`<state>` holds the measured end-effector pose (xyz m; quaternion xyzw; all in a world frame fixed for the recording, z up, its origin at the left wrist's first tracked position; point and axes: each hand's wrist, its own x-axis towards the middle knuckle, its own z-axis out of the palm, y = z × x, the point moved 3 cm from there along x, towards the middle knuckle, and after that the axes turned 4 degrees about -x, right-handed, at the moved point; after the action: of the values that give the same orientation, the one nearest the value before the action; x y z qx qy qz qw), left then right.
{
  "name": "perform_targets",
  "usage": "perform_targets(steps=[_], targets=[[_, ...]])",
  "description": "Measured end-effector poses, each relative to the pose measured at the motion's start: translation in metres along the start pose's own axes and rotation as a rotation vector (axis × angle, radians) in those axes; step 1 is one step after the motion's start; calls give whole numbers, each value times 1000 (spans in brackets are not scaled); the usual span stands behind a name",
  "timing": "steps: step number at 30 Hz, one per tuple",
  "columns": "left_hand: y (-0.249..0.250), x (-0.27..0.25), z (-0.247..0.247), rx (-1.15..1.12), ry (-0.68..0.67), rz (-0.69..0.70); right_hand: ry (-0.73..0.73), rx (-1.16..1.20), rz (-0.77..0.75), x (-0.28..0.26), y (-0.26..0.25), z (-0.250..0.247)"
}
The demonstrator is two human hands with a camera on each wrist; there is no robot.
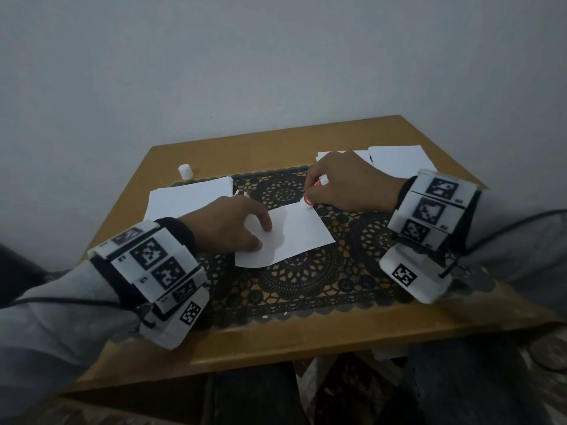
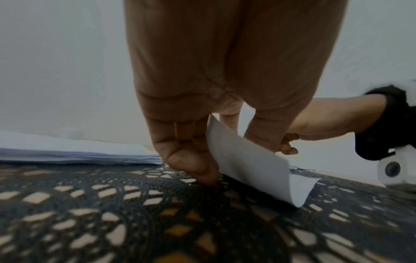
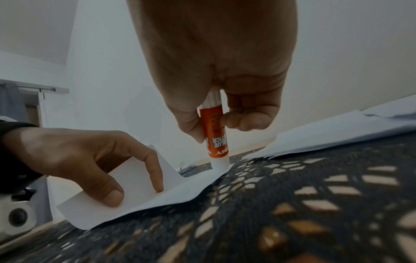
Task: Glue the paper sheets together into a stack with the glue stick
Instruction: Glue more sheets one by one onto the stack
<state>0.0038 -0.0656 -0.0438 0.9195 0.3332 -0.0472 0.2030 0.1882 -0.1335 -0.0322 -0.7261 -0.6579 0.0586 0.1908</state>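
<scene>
The right hand (image 1: 346, 185) pinches the glue stick (image 3: 213, 135), tip on the sheet (image 1: 300, 234); the left hand (image 1: 227, 225) pinches its left edge.

We log left hand (image 2: 202, 80) holding curled sheet (image 2: 247, 160) between thumb and fingers; one fingertip (image 2: 202, 172) touches mat (image 2: 112, 213); stack (image 2: 78, 154) left, right hand (image 2: 319, 122) behind.

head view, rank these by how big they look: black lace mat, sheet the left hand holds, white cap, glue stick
1. black lace mat
2. sheet
3. white cap and glue stick: cannot rank, since the right hand hides most of the stick.
</scene>
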Motion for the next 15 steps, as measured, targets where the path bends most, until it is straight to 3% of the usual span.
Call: perform_targets(steps=[15], targets=[[3,-2,4,83,-22,-1,-147,-19,-10,-15,-10,-2]])
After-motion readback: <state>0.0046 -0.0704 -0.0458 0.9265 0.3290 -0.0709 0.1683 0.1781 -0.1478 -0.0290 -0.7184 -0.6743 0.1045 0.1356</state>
